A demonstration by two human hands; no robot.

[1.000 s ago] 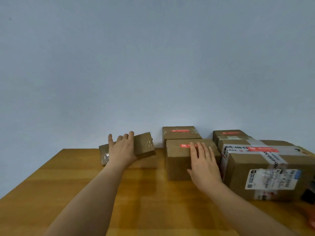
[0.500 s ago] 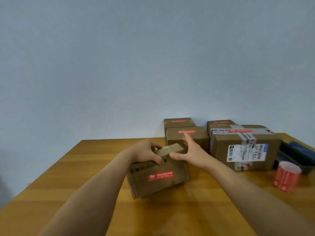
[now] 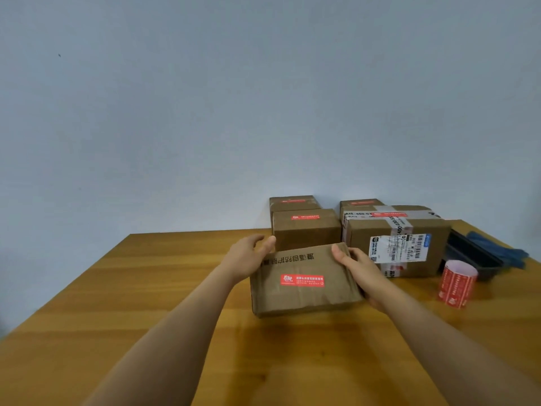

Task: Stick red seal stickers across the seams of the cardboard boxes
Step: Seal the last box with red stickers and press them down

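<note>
A flat cardboard box point(image 3: 304, 297) with black printed characters lies in the middle of the wooden table point(image 3: 117, 303). A red seal sticker point(image 3: 302, 280) sits across its top face. My left hand point(image 3: 248, 256) grips the box's far left corner, thumb on top. My right hand point(image 3: 361, 271) grips its right side, thumb on the top face. A roll of red seal stickers point(image 3: 456, 284) stands on end at the right.
Behind the held box stand two small boxes point(image 3: 306, 230) with red stickers on top. To their right is a larger taped box point(image 3: 395, 238) with a shipping label and another small box behind it. A dark tray point(image 3: 471, 256) and blue cloth point(image 3: 497, 250) lie at far right.
My left hand brought the flat box from the back of the table toward me and laid it sticker side up. My right hand left the small box and took hold of the flat box's right side.
</note>
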